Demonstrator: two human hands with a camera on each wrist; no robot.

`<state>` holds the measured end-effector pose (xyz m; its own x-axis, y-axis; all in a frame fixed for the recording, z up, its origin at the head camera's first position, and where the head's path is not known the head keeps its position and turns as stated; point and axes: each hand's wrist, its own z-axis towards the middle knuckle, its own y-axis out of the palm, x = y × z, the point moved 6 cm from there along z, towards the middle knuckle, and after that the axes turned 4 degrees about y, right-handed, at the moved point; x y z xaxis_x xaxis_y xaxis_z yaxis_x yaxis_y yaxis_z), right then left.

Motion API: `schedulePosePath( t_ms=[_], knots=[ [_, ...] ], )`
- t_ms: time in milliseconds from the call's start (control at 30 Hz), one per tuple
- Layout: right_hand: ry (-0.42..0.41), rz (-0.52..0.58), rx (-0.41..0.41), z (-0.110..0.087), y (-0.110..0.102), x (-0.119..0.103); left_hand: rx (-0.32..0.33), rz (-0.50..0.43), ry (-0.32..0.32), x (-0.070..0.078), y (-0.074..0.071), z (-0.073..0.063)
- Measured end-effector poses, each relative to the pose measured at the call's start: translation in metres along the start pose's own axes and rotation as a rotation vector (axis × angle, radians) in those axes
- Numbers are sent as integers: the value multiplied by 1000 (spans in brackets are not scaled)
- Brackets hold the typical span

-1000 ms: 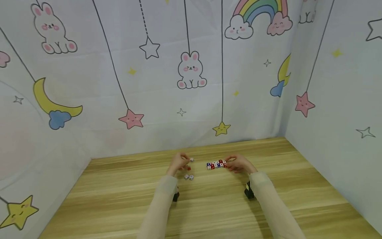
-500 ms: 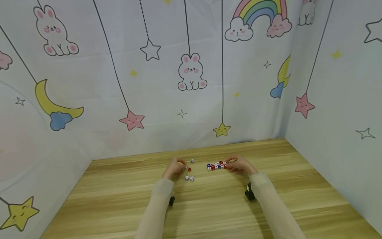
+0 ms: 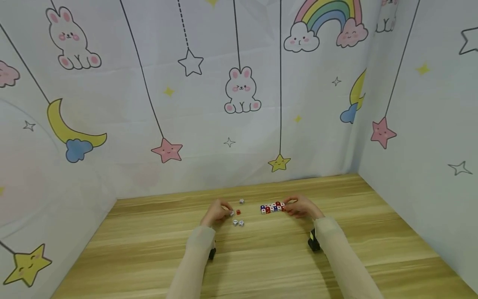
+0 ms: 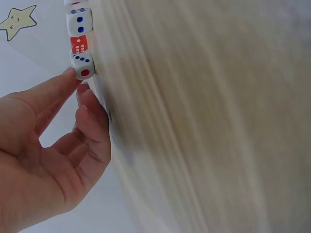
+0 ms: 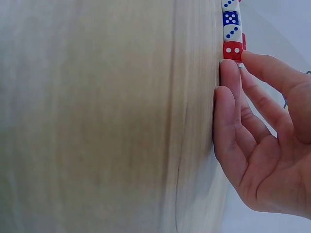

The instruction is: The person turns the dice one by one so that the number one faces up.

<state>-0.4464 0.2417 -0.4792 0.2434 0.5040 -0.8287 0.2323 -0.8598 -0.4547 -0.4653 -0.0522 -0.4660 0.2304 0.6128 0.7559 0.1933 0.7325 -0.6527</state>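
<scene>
The person wears long, smooth, pale cream sleeves, the left sleeve (image 3: pixel 191 270) coming up from about 7 o'clock and the right sleeve (image 3: pixel 349 263) from between 4 and 5 o'clock, and past the soft cuffs the left grip (image 4: pixel 53 170) and the right grip (image 5: pixel 272 160) are bare. A small black box (image 3: pixel 212 253) sits at about 5 o'clock from the left cuff (image 3: pixel 201 236), and another black box (image 3: pixel 314 244) sits at about 7 o'clock from the right cuff (image 3: pixel 325 225), with a little yellow patch (image 3: pixel 312 235) near its 11 o'clock side.
</scene>
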Motion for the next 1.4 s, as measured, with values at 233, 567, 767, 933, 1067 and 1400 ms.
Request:
schedulePosePath(
  t_ms=[233, 567, 767, 933, 1067, 1400],
  knots=[
    [-13, 1, -13, 2, -2, 3, -37, 10, -25, 3, 1, -5],
    [-14, 4, -10, 3, -2, 4, -73, -10, 0, -2, 3, -1],
    [-9, 2, -8, 2, -2, 3, -138, -76, 61, -5, 7, 3],
    [-9, 6, -20, 1, -2, 3, -151, -89, 28, 2, 7, -3],
    [-10, 3, -13, 3, -2, 3, -142, -63, 55, 8, 9, -7],
    [-7, -8, -6, 2, -1, 3, -143, 6, 100, 13, 12, -10]
  ],
)
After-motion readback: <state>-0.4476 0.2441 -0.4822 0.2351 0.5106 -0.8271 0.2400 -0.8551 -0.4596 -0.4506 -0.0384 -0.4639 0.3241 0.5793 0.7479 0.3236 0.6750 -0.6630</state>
